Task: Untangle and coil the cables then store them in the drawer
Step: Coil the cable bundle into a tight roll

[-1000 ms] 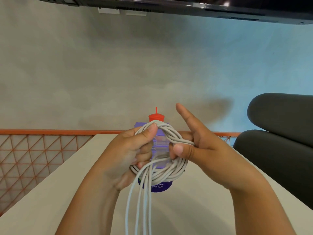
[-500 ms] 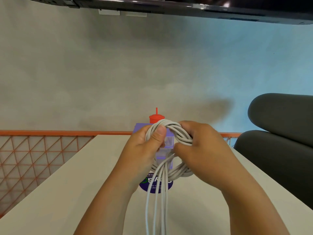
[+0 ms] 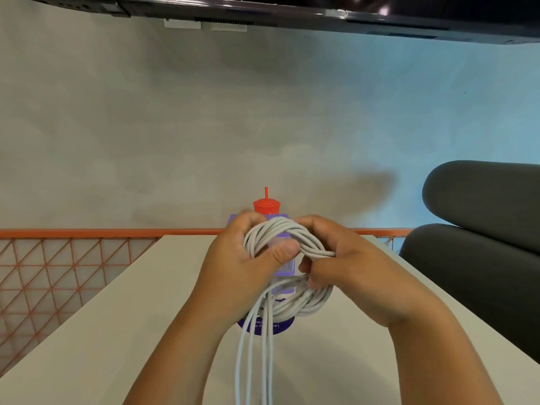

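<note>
Both hands are up over the cream-white bench [image 3: 96,331], working a pale grey cable wound into a round coil [image 3: 312,304]. The left hand [image 3: 242,267] takes the coil at nine o'clock, its grip clamped on the strands with the thumb pressed flat across them. The right hand [image 3: 347,267] curls round the bundle at three o'clock, grip closed on it too. Loose lengths hang straight down from six o'clock. Behind the coil stands a purple plastic holder [image 3: 282,327], a red cap with a thin stem [image 3: 266,206] showing at twelve o'clock.
</note>
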{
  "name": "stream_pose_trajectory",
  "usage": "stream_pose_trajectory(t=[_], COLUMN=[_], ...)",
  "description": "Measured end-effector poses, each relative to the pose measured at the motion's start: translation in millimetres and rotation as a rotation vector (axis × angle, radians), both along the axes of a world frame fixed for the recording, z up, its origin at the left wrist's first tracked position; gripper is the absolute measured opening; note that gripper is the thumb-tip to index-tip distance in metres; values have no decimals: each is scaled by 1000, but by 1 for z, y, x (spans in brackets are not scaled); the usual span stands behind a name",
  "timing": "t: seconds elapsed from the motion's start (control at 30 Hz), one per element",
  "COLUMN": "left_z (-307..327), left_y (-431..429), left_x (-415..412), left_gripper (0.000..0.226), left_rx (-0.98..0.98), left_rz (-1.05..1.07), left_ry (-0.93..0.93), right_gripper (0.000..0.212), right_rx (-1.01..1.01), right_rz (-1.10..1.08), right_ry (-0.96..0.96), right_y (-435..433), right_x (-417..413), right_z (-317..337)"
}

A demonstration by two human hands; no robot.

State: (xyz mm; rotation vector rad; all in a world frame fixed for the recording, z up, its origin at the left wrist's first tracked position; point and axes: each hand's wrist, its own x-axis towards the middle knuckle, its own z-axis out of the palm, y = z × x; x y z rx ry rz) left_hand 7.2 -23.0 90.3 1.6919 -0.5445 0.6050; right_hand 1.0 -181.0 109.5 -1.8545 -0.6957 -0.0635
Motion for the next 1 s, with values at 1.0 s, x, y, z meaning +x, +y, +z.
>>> stream_pose_trajectory(t=[1.0], left_z=[4], left_y=[3], left_x=[2], left_gripper=[17], left_rx=[-542], left_rz=[190], left_ry=[69], right_gripper=[31], right_rx=[814], right_rz=[87], right_ry=[523], right_y=[26], right_x=[14], right_z=[-10])
